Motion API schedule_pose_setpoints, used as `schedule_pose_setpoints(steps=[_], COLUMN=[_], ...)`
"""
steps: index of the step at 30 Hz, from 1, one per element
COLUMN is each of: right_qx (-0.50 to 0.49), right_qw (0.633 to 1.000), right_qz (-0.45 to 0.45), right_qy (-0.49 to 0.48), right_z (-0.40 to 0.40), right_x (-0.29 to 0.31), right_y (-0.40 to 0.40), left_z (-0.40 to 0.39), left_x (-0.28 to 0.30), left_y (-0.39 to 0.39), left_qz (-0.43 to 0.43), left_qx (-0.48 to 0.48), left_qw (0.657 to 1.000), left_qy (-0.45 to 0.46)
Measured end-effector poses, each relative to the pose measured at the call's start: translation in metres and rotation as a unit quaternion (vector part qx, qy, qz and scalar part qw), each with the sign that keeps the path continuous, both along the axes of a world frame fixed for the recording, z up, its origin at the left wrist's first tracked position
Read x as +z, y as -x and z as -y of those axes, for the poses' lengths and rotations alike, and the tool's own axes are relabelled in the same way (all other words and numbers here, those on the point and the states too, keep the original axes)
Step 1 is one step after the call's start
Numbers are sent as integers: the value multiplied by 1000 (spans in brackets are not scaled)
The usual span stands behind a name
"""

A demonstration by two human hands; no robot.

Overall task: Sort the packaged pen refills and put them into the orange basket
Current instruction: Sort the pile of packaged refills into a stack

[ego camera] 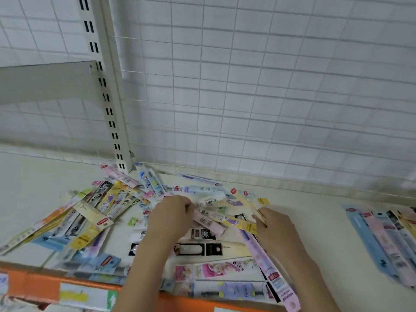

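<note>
Head camera view, looking down on a pale counter [45,190] backed by a white wire grid panel [270,86] and a slotted shelf upright [105,91]. A loose heap of packaged pen refills [108,208] covers the counter's middle: long, thin, colourful sleeves lying crossed over one another at every angle. Well apart to the right, a neat row of sorted packs [387,239] lies side by side. An orange edge [36,284] runs along the bottom, bearing labels; whether it belongs to the orange basket cannot be told.

Both of the person's hands reach into the heap. The left hand [173,215] has fingers curled, pinching the end of a pack near the middle. The right hand [273,224] also curls at the heap's right side, seemingly gripping a yellow-edged pack, though blur obscures the fingertips.

The packs look light, flat, bendy and slick, likely to slide over each other. Pinching one near its end or header card seems the surest hold.
</note>
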State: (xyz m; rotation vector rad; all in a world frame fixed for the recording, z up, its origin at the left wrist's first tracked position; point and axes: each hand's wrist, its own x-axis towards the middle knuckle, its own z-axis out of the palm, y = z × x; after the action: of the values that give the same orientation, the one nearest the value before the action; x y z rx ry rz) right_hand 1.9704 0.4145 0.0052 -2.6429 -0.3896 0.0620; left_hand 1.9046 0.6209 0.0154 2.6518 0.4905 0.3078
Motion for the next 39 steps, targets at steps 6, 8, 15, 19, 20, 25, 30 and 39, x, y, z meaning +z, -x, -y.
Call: schedule_pose_setpoints(steps=[6,8,15,19,20,25,30,39], right_qx=[6,12,10,-11,-21,-37,-87,-73], right_qw=[1000,999,994,995,996,993,971,972], right_qz=[-7,-2,-10,34,50,44,35,22], right_qy=[8,31,106,95,76,-99,-220,-224], right_z=[-24,-36,-62,-57,-52,-14,24,53], right_x=[7,9,-2,4,8,25,30,19], right_y=[10,14,20,25,27,39,43,26], left_z=[-23,-32,-58,-58,-57,-42,-17,18], left_x=[21,23,11,4,2,2,6,-3], left_y=[30,40,56,57,56,47,32,11], left_qz=[124,162,149,144,141,126,80,-66], left_qx=[30,37,59,77,81,89,90,120], left_qw=[980,975,967,965,965,971,976,985], left_qy=[156,150,196,205,205,181,183,103])
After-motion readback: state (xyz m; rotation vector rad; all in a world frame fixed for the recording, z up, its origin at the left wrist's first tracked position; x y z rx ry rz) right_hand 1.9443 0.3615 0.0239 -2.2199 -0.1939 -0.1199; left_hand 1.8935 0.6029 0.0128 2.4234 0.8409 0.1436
